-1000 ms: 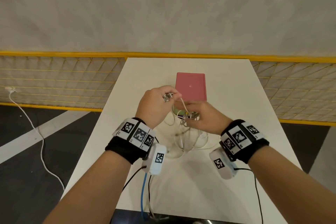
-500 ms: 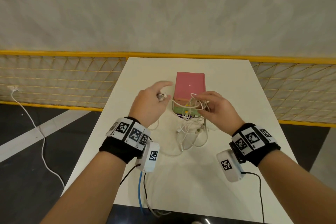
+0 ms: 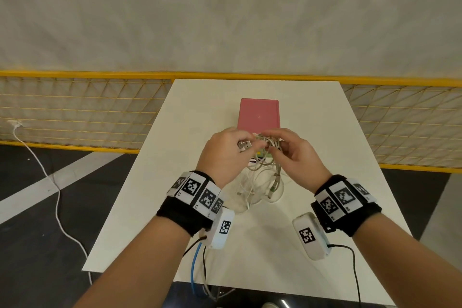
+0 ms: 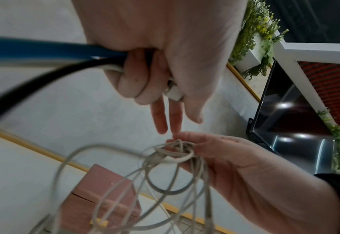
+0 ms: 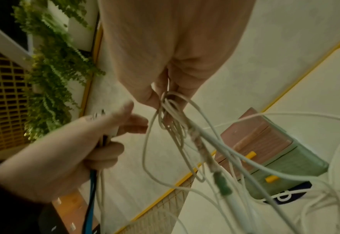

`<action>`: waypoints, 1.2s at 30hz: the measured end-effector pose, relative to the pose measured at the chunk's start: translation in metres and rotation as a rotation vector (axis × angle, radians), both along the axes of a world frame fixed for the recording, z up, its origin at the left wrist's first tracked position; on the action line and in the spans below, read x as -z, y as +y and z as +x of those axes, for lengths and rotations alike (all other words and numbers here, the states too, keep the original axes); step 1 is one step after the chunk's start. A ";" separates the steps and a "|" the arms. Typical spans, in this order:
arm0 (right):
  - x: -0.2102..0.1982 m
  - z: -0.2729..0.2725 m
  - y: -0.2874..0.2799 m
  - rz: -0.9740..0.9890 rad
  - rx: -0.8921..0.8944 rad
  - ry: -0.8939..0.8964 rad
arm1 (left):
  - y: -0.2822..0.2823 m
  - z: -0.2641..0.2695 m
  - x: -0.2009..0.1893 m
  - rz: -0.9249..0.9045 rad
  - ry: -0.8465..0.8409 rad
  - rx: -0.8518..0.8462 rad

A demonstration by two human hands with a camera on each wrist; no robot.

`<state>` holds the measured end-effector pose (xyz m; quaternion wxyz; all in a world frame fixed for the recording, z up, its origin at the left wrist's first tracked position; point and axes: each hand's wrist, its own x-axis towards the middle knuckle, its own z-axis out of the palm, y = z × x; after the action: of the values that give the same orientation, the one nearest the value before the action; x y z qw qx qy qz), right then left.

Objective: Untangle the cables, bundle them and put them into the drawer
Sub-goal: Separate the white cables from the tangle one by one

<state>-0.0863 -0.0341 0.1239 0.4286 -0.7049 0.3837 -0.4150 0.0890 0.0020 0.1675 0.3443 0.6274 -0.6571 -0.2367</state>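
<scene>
Over the white table, both hands grip tangled, unlabelled-looking cables.

Head view looking down from above, wrist views close, upward, sharing the cable tangle

Drawer unit: front hidden behind both hands in head view; cut by bottom edge in left wrist view
Cables: knot blurred, single strands cannot be told apart; lower loops run off bottom edge in both wrist views
Left hand: fingertips hidden behind knuckles in head view
Right hand: fingertips buried in knot
Counter: near edge cut off behind forearms
</scene>
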 end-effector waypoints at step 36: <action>-0.035 0.010 -0.001 0.008 -0.018 0.364 | -0.001 0.020 -0.007 0.144 0.480 0.009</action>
<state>-0.0762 -0.0354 0.1590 0.3587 -0.7699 0.4503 -0.2754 0.1091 0.0007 0.1748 0.4437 0.5734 -0.5407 -0.4266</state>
